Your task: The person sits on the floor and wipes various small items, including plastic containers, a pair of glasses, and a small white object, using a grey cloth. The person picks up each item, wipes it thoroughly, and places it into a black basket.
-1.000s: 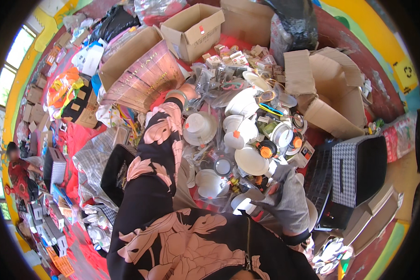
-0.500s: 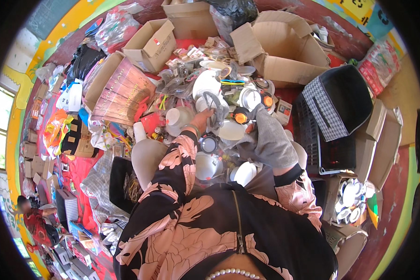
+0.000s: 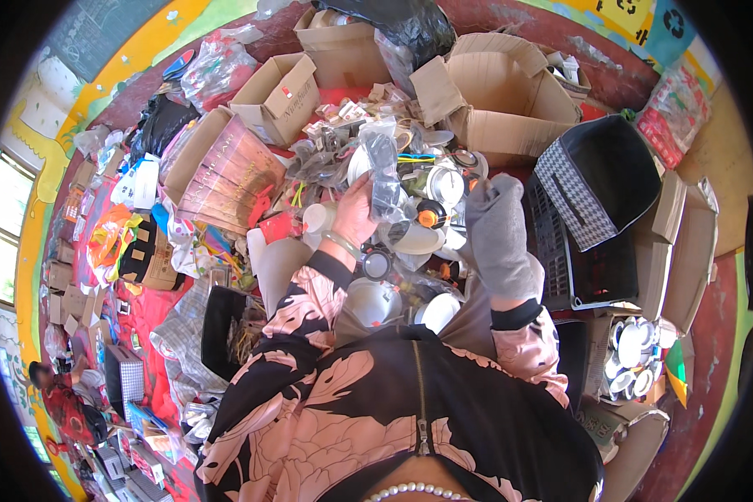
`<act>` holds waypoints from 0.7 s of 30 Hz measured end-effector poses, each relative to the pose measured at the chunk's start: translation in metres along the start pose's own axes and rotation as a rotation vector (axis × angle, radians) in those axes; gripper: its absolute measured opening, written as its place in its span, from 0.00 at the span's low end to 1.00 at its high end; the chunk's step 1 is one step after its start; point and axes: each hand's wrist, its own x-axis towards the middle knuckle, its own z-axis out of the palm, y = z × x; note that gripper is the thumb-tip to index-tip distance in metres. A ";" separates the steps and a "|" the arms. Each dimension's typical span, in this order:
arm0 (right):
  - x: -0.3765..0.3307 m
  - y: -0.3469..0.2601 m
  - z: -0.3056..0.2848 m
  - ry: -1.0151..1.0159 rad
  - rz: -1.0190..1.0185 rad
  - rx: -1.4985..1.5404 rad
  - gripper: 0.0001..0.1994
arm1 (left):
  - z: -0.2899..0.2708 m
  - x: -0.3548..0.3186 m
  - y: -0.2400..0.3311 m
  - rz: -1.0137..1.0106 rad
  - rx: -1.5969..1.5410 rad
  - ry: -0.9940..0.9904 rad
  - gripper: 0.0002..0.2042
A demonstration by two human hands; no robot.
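Note:
My left hand (image 3: 356,216), bare, is closed on the lower edge of a grey translucent plastic piece (image 3: 383,171), raised over the heap. A grey cloth covering (image 3: 498,243) wraps my right hand (image 3: 495,209), hiding its fingers; that hand is lifted at the heap's right side. Between my hands lie a black-and-orange round part (image 3: 431,214) and white lamp-like discs (image 3: 445,186). Closer to me are a dark-rimmed round part (image 3: 376,264) and a white round dish-like piece (image 3: 374,301).
Open cardboard boxes (image 3: 510,125) stand beyond the heap. On the right are a black crate (image 3: 602,280) with a checked black bin (image 3: 590,197) and a box of white round pieces (image 3: 632,356). A black bin (image 3: 226,330) stands left; a person (image 3: 67,406) is farther off.
My left hand has turned and lifted the grey plastic piece upright. My right hand in its grey covering has drawn away from the heap, to the right, and points upward.

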 end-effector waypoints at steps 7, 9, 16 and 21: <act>-0.061 -0.030 0.042 0.039 -0.449 -0.365 0.23 | 0.034 -0.056 -0.040 0.123 0.526 0.013 0.13; -0.077 -0.012 0.051 0.014 -0.590 0.041 0.29 | 0.042 -0.074 -0.050 -0.083 0.019 -0.254 0.16; -0.055 -0.046 0.010 -0.212 -0.418 0.344 0.20 | 0.065 -0.089 -0.046 0.021 0.489 -0.207 0.15; -0.060 -0.024 -0.044 -0.407 -0.365 -0.178 0.21 | 0.086 -0.102 -0.016 0.367 1.328 -0.556 0.08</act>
